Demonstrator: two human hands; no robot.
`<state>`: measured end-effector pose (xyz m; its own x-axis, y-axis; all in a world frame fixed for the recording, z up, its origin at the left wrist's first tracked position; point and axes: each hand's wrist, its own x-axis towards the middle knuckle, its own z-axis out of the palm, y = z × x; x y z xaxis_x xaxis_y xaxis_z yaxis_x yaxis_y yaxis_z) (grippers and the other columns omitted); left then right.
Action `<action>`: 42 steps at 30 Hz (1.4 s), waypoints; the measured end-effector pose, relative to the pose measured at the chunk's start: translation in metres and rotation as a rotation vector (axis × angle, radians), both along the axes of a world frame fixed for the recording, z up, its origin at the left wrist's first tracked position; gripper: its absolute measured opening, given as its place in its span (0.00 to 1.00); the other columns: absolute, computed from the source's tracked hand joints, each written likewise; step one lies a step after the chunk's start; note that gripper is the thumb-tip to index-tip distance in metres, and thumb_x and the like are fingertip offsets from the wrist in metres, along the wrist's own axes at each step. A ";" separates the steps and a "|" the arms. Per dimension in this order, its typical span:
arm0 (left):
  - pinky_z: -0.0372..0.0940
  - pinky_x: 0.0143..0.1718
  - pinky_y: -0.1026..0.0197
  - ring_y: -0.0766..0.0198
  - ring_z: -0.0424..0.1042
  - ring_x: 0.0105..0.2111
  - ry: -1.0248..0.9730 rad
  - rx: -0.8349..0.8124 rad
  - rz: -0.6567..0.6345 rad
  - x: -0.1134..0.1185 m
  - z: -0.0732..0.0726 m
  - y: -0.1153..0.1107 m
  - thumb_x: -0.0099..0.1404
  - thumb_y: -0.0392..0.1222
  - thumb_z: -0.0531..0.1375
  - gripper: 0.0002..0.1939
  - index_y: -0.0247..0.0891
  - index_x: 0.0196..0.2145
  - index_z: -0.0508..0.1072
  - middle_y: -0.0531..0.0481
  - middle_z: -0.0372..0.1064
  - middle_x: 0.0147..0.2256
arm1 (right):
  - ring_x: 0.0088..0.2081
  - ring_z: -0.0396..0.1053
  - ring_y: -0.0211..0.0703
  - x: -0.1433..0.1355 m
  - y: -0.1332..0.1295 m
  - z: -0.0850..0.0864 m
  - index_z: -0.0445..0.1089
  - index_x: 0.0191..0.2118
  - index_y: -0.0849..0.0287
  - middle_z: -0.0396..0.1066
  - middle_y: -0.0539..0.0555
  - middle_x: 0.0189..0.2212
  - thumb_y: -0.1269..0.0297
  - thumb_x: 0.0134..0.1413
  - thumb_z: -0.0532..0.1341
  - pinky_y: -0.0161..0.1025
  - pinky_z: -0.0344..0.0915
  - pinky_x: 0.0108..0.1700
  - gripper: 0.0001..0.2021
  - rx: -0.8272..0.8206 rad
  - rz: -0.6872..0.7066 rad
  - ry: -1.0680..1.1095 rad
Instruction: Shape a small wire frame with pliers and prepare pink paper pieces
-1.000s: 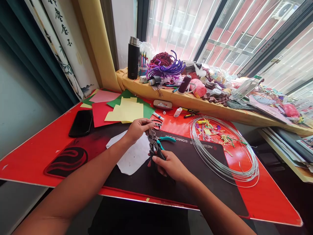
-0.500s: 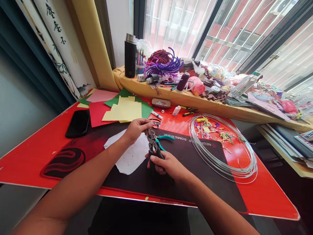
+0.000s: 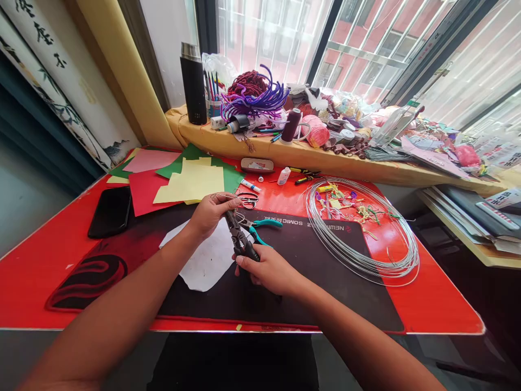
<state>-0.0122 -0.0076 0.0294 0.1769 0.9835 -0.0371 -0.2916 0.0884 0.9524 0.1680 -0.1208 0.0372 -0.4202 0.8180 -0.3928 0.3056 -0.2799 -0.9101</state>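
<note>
My right hand (image 3: 264,267) is wrapped round the handles of black pliers (image 3: 240,239), whose jaws point up toward my other hand. Fingers pinched, my left hand (image 3: 214,213) holds a thin wire (image 3: 222,195) at the jaws' tip. Under both hands, a white paper sheet (image 3: 207,260) lies on the dark desk mat (image 3: 317,282). Teal-handled pliers (image 3: 264,223) rest on the mat just behind the black pliers, and small scissors (image 3: 248,200) lie beyond my left fingertips.
A coil of silver wire (image 3: 321,233) lies at the right around colourful scraps. Coloured paper (image 3: 195,182) and a black phone (image 3: 109,212) are at the left. A thermos (image 3: 193,87) and yarn (image 3: 315,130) stand on the sill behind.
The view has shifted, so the desk items appear further left. The black pliers tilt more to the left, with both hands still gripping as before.
</note>
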 end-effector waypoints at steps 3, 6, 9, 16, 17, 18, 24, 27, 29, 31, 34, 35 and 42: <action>0.62 0.27 0.62 0.65 0.68 0.25 0.011 0.005 0.020 0.000 0.001 0.000 0.44 0.48 0.78 0.17 0.36 0.28 0.81 0.48 0.76 0.27 | 0.24 0.60 0.36 0.001 0.002 0.001 0.72 0.32 0.59 0.69 0.50 0.27 0.51 0.65 0.61 0.35 0.57 0.27 0.16 0.078 0.022 -0.053; 0.62 0.26 0.62 0.65 0.68 0.25 0.025 0.007 0.036 0.001 0.002 0.000 0.43 0.49 0.78 0.18 0.36 0.28 0.81 0.48 0.75 0.26 | 0.26 0.61 0.38 0.002 0.003 0.001 0.73 0.31 0.59 0.70 0.51 0.27 0.50 0.66 0.61 0.35 0.58 0.29 0.18 0.120 0.034 -0.073; 0.62 0.26 0.62 0.65 0.69 0.25 0.020 0.005 0.029 0.001 0.001 0.001 0.44 0.49 0.78 0.18 0.36 0.28 0.81 0.49 0.75 0.26 | 0.27 0.61 0.38 0.002 0.004 0.003 0.73 0.32 0.59 0.68 0.50 0.27 0.51 0.66 0.61 0.35 0.58 0.30 0.17 0.112 0.034 -0.074; 0.61 0.27 0.63 0.66 0.68 0.25 0.014 0.007 0.030 0.001 0.002 0.000 0.43 0.49 0.78 0.18 0.35 0.28 0.81 0.48 0.76 0.28 | 0.28 0.62 0.39 0.001 0.003 0.009 0.74 0.31 0.59 0.69 0.50 0.28 0.53 0.66 0.60 0.36 0.59 0.32 0.16 0.119 0.037 -0.095; 0.61 0.27 0.63 0.66 0.68 0.25 0.014 0.008 0.029 0.001 0.003 0.000 0.43 0.49 0.78 0.19 0.35 0.28 0.81 0.48 0.76 0.28 | 0.28 0.62 0.39 0.001 0.003 0.009 0.74 0.31 0.59 0.69 0.50 0.28 0.53 0.66 0.60 0.36 0.58 0.33 0.16 0.124 0.041 -0.101; 0.61 0.27 0.63 0.66 0.68 0.25 0.012 0.008 0.026 0.001 0.003 0.000 0.42 0.49 0.78 0.19 0.35 0.28 0.81 0.48 0.76 0.28 | 0.29 0.62 0.39 0.001 0.003 0.010 0.74 0.32 0.59 0.69 0.50 0.28 0.53 0.66 0.60 0.36 0.58 0.33 0.16 0.133 0.043 -0.110; 0.62 0.28 0.62 0.66 0.68 0.25 -0.001 0.004 0.011 0.000 0.000 0.001 0.43 0.48 0.78 0.18 0.36 0.28 0.81 0.50 0.75 0.27 | 0.34 0.70 0.43 -0.001 0.000 0.007 0.74 0.34 0.59 0.75 0.52 0.32 0.53 0.63 0.63 0.38 0.62 0.37 0.14 0.096 0.012 -0.032; 0.62 0.28 0.62 0.66 0.68 0.26 0.009 0.000 0.004 0.001 -0.002 0.000 0.42 0.48 0.78 0.18 0.36 0.28 0.81 0.49 0.75 0.28 | 0.34 0.75 0.44 -0.005 -0.002 0.006 0.70 0.36 0.59 0.78 0.55 0.34 0.50 0.62 0.64 0.38 0.64 0.35 0.15 -0.046 0.004 0.088; 0.62 0.27 0.62 0.65 0.68 0.26 0.022 -0.004 0.006 0.002 -0.002 0.000 0.42 0.48 0.78 0.18 0.36 0.27 0.81 0.49 0.75 0.28 | 0.32 0.76 0.43 -0.006 -0.003 0.005 0.69 0.36 0.60 0.78 0.54 0.33 0.50 0.61 0.64 0.37 0.64 0.34 0.16 -0.061 0.001 0.111; 0.62 0.27 0.62 0.65 0.68 0.26 0.026 -0.010 0.011 0.002 -0.002 0.000 0.41 0.49 0.78 0.18 0.36 0.27 0.81 0.49 0.75 0.27 | 0.31 0.75 0.42 -0.006 -0.002 0.006 0.69 0.35 0.60 0.77 0.54 0.31 0.49 0.61 0.64 0.37 0.64 0.34 0.17 -0.038 0.011 0.119; 0.62 0.27 0.63 0.66 0.67 0.25 0.017 -0.003 0.002 0.002 -0.002 0.000 0.41 0.49 0.78 0.19 0.36 0.27 0.80 0.49 0.74 0.27 | 0.30 0.73 0.42 -0.006 -0.001 0.007 0.69 0.33 0.60 0.75 0.53 0.29 0.47 0.60 0.65 0.38 0.66 0.35 0.19 0.004 0.022 0.096; 0.61 0.26 0.63 0.66 0.67 0.24 0.011 0.001 -0.001 0.001 -0.002 0.000 0.41 0.49 0.78 0.19 0.36 0.27 0.80 0.49 0.74 0.27 | 0.29 0.72 0.41 -0.005 0.000 0.008 0.70 0.32 0.60 0.75 0.52 0.28 0.46 0.59 0.65 0.38 0.66 0.35 0.20 0.014 0.027 0.084; 0.60 0.26 0.64 0.66 0.67 0.25 -0.001 -0.022 -0.005 -0.003 0.002 0.001 0.42 0.49 0.78 0.19 0.36 0.27 0.80 0.49 0.75 0.27 | 0.27 0.69 0.39 -0.005 0.004 0.010 0.69 0.29 0.60 0.73 0.52 0.25 0.41 0.59 0.63 0.36 0.60 0.31 0.24 -0.009 0.056 0.087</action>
<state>-0.0152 -0.0064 0.0310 0.1813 0.9816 -0.0591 -0.2917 0.1111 0.9500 0.1627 -0.1168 0.0475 -0.4975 0.7892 -0.3601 0.2412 -0.2728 -0.9313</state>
